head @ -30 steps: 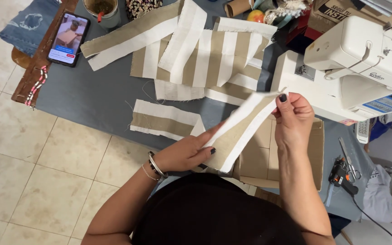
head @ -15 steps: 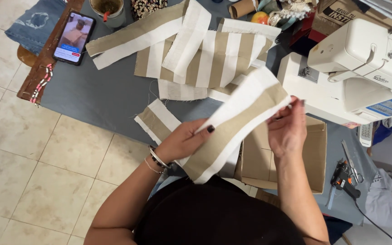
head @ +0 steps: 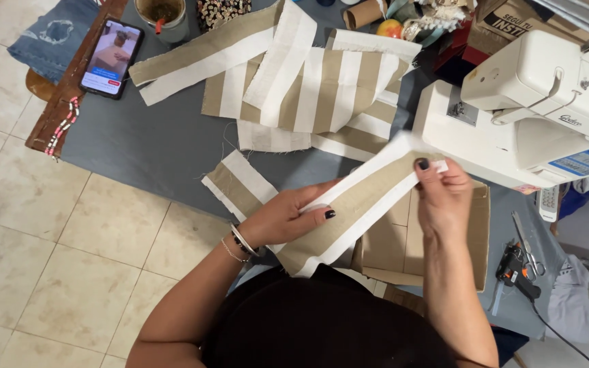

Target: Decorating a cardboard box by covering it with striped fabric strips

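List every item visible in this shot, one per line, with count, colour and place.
held beige-and-white striped fabric strip: one, stretched between both hands
loose striped fabric pieces: several, beige and white, spread on the table's middle
grey-blue table: one, under everything
white sewing machine: one, right side
open brown cardboard box: one, under the right forearm
smartphone: one, black, screen lit, far left
scissors: one pair, silver, right edge
glue gun: one, black and orange, beside the scissors
cup: one, top left
left hand: grips the strip's lower part
right hand: pinches the strip's upper end

1 sewing machine point(head: 533, 116), 1 phone point(head: 112, 57), 1 scissors point(head: 527, 244)
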